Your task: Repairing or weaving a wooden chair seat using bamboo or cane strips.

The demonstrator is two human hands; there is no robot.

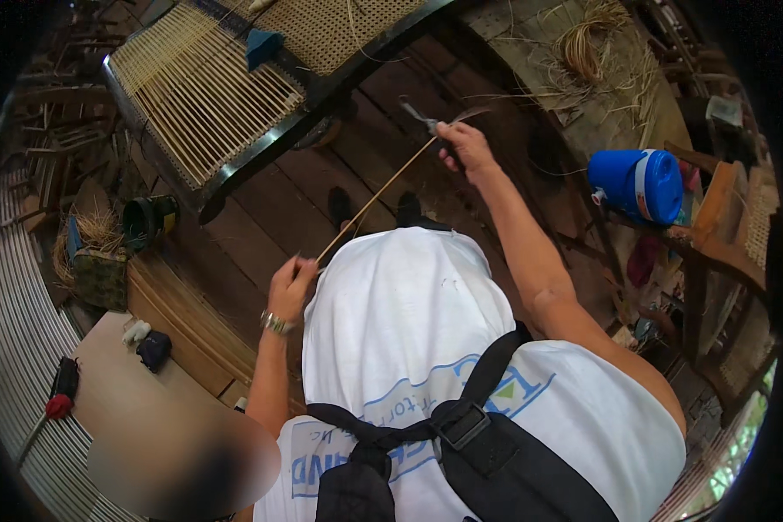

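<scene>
A thin tan cane strand (383, 189) runs taut between my two hands, slanting up to the right in front of my white shirt. My left hand (294, 283), with a watch at the wrist, pinches its lower end near my side. At the upper end my right hand (468, 150) is stretched forward, closed around the strand and a small tool with a grey metal end (418, 113); its exact kind is unclear. Ahead stands a dark-framed woven cane panel (209, 96), part open strands, part finished mesh, with a blue cloth-like piece (263, 49) on it.
Coiled cane (590, 43) and loose strands lie on a work surface at the upper right. Below it sits a blue drinks cooler (635, 186) beside wooden chair frames (722, 252). A dark bucket (150, 221) lies tipped at left, near a pale board (113, 365).
</scene>
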